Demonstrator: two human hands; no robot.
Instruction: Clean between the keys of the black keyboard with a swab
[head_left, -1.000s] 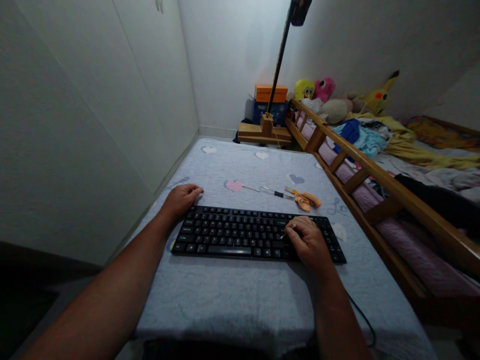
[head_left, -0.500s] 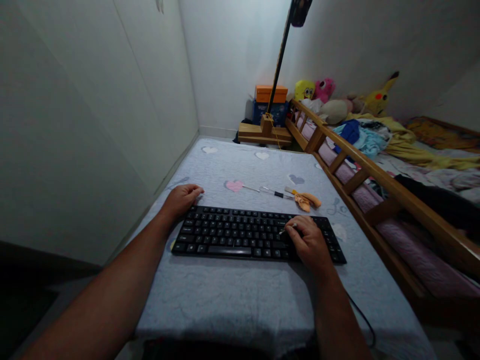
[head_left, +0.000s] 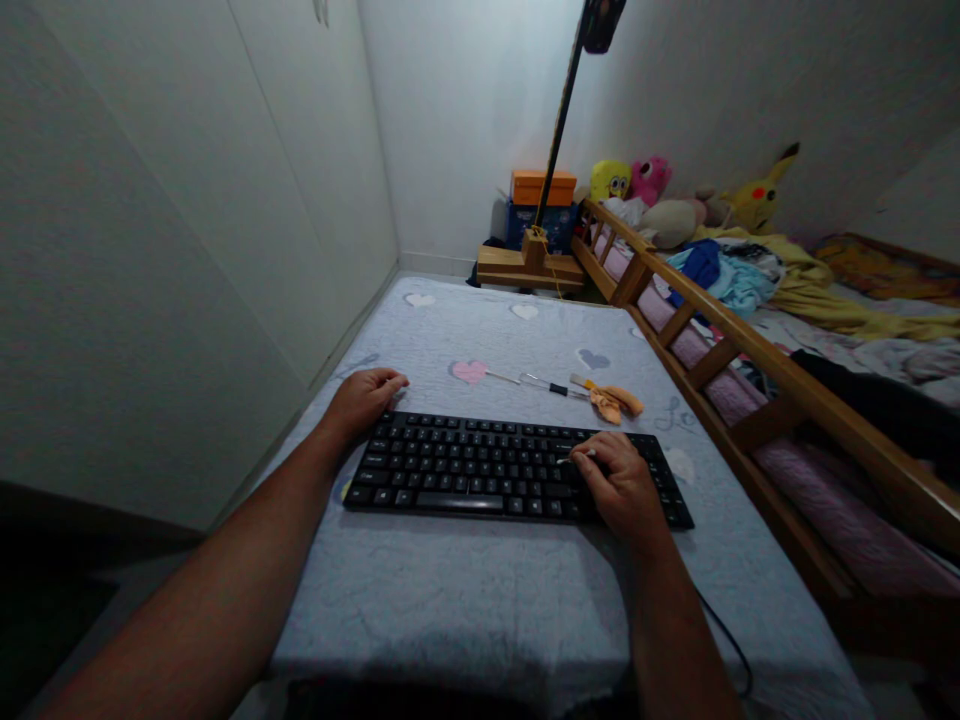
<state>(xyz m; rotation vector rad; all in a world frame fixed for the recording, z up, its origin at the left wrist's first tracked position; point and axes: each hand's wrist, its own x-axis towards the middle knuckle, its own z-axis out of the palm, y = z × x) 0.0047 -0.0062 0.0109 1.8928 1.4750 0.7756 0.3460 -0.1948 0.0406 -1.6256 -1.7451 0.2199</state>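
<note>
A black keyboard [head_left: 465, 465] lies on the cloth-covered table [head_left: 450, 590]. Over its right part, my right hand [head_left: 616, 480] pinches a thin cotton swab [head_left: 565, 460], whose tip is at the keys. My left hand [head_left: 364, 400] rests at the keyboard's upper left corner with its fingers curled together; whether they hold anything is hidden. Beyond the keyboard lie another swab [head_left: 502, 377], a metal tool with a black grip [head_left: 557, 388], a brush with a yellow handle [head_left: 583, 382] and a crumpled orange cloth [head_left: 615, 402].
A wooden bed rail [head_left: 720, 320] runs along the right side, with clothes and plush toys behind it. At the far end a pole rises from a wooden base [head_left: 510, 265] beside an orange box [head_left: 541, 187]. The keyboard cable [head_left: 724, 635] hangs near the front right.
</note>
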